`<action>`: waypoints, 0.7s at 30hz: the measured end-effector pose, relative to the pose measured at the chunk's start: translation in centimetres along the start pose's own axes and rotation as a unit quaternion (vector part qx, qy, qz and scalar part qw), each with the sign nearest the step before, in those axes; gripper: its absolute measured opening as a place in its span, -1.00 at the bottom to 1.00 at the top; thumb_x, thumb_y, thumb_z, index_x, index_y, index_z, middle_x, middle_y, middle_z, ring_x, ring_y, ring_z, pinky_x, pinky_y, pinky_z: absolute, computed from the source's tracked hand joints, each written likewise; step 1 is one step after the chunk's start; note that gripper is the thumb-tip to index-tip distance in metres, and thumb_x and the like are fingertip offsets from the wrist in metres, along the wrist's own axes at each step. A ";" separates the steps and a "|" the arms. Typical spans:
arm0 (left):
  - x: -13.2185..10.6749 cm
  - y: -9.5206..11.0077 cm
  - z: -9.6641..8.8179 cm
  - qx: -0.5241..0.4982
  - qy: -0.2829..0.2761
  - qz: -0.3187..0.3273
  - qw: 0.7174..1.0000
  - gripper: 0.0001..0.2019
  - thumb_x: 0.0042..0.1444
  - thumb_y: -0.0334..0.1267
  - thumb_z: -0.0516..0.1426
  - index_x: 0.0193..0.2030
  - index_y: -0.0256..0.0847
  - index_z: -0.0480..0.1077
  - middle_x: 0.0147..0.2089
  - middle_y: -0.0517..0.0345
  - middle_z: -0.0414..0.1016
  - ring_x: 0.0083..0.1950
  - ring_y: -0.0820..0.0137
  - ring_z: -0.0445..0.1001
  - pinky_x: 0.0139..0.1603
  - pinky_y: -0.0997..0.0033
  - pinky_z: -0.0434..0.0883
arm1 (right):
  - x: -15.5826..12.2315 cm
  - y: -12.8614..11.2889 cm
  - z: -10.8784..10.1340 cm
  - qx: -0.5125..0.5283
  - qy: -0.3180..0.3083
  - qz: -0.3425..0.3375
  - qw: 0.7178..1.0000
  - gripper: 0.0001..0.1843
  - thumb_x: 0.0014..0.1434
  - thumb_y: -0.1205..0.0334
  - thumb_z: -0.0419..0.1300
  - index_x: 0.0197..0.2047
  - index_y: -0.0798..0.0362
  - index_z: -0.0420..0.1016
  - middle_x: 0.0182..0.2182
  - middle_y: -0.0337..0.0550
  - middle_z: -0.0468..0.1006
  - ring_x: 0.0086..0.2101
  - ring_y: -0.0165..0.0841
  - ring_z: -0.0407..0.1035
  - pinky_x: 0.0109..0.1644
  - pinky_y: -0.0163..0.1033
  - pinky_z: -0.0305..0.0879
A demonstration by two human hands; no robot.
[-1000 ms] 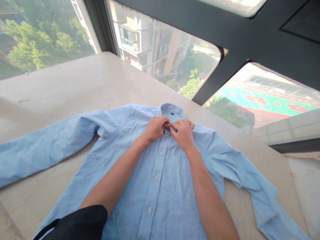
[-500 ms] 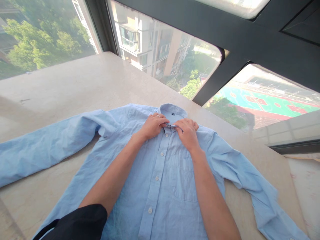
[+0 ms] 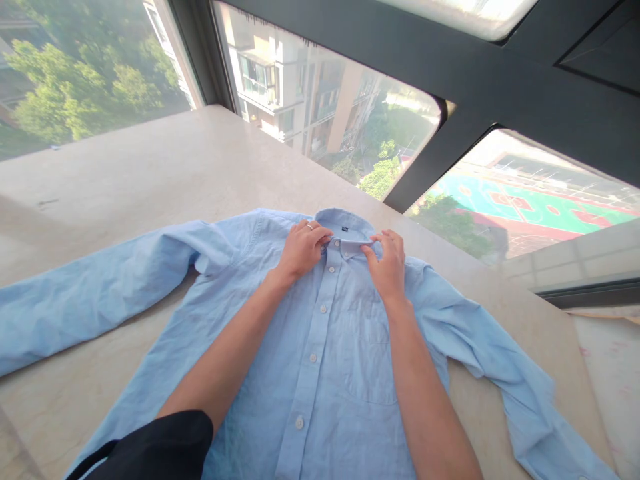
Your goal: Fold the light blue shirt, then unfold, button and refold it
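Observation:
A light blue button-up shirt lies face up on a beige stone ledge, sleeves spread to both sides, its front buttoned. My left hand, with a ring on one finger, pinches the left side of the collar. My right hand pinches the right collar point, fingers curled on the cloth. The two hands sit apart on either side of the top button.
Large windows with dark frames run along the far edge of the ledge, showing buildings, trees and a sports court far below. The shirt's right sleeve reaches the ledge's near right corner. A black sleeve covers my left upper arm.
My hands were together at the top button; now they have drawn apart to the two collar sides, and the collar lies flatter and closed.

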State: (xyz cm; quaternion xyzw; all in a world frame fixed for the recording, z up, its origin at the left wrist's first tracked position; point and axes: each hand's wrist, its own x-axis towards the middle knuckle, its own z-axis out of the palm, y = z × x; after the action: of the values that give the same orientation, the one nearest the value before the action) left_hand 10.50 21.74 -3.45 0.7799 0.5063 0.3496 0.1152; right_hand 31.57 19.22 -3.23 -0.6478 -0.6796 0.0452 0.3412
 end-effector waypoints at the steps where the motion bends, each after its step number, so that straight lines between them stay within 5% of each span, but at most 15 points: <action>1: 0.0 0.0 0.0 0.005 0.001 -0.006 1.000 -0.76 0.27 -0.34 0.04 -0.12 -0.14 0.54 -0.16 0.05 0.56 -0.09 0.23 0.37 -0.03 0.19 0.28 | 0.0 0.4 0.0 0.017 -0.006 0.019 1.000 -0.67 0.24 0.11 0.13 0.04 0.02 0.39 0.12 0.09 0.33 0.10 -0.14 0.26 0.15 0.00 0.18; 5: -0.1 0.4 -0.3 0.015 -0.004 -0.014 1.000 -0.80 0.26 -0.23 0.08 -0.17 -0.13 0.56 -0.16 0.07 0.58 -0.08 0.22 0.38 -0.03 0.18 0.27 | 0.2 1.7 0.0 0.019 -0.038 0.080 0.996 -0.43 0.18 0.06 0.17 0.21 0.11 0.22 0.06 0.15 0.40 0.03 -0.11 0.33 0.13 0.02 0.23; 15: -0.5 2.5 0.0 0.061 0.011 0.060 0.996 -0.71 0.28 -0.08 0.06 -0.28 -0.11 0.56 0.14 0.06 0.52 0.30 0.11 0.24 0.21 -0.02 0.09 | -0.9 0.4 0.5 -0.075 -0.060 0.030 0.995 -0.62 0.25 0.20 0.07 0.09 0.14 0.38 0.02 0.13 0.46 0.05 -0.09 0.27 0.15 -0.02 0.20; 21: -0.4 4.3 1.1 0.080 -0.045 0.068 0.994 -0.74 0.30 -0.10 0.05 -0.05 -0.16 0.47 -0.07 -0.03 0.61 0.32 0.16 0.27 0.24 -0.03 0.06 | -0.1 2.2 -1.3 -0.115 -0.049 0.049 0.991 -0.64 0.21 0.26 0.12 0.07 0.11 0.44 0.08 0.08 0.44 0.07 -0.13 0.26 0.18 -0.08 0.15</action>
State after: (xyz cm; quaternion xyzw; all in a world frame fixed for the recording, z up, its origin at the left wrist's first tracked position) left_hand 14.11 19.61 -2.13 0.8338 0.4730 0.2800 0.0512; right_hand 34.15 18.98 -3.36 -0.7123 -0.6637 0.0152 0.2279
